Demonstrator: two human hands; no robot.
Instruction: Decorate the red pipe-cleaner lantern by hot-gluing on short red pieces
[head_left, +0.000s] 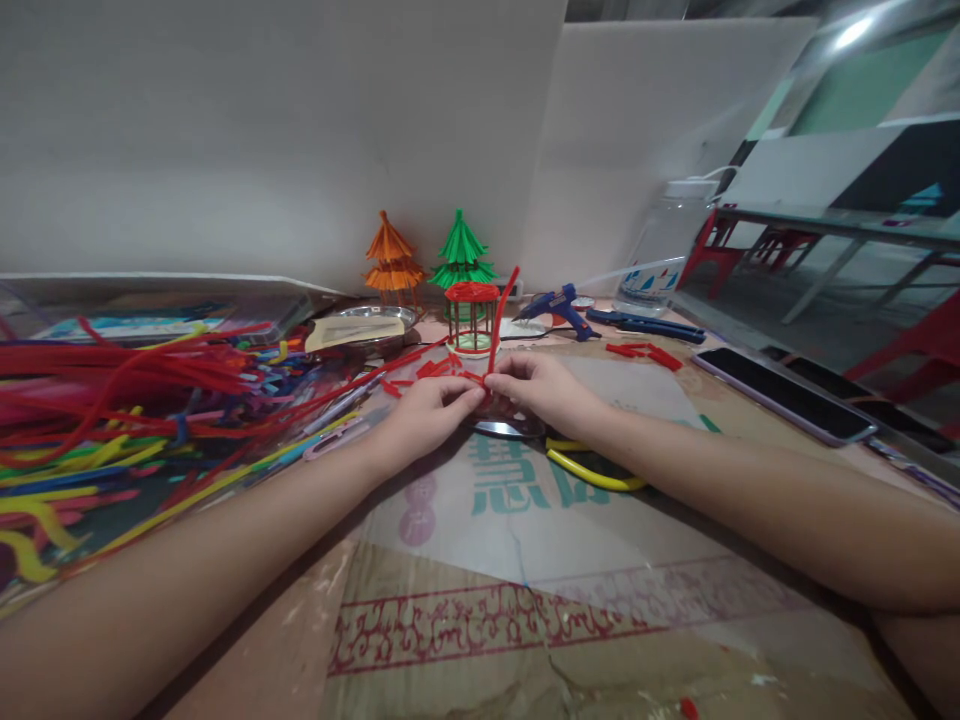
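Note:
A long red pipe cleaner (504, 318) stands upright out of the fingers of my right hand (546, 388), which pinch its lower end. My left hand (424, 412) has thumb and forefinger pressed together at the same spot, on a red piece that seems joined to that stem. Just behind the hands stands a small pavilion frame (472, 318) with a red ring on top and thin brown posts. Short cut red pieces (435, 368) lie beside its base. Under the fingers is a shiny metal dish (508, 428), partly hidden.
Many coloured pipe cleaners (112, 400) are heaped at the left. Orange (388, 255) and green (460, 250) roofed models stand at the back. A blue glue gun (559, 308), a phone (784, 392), a plastic jug (660, 255) and a yellow-handled tool (592, 472) lie around the right side.

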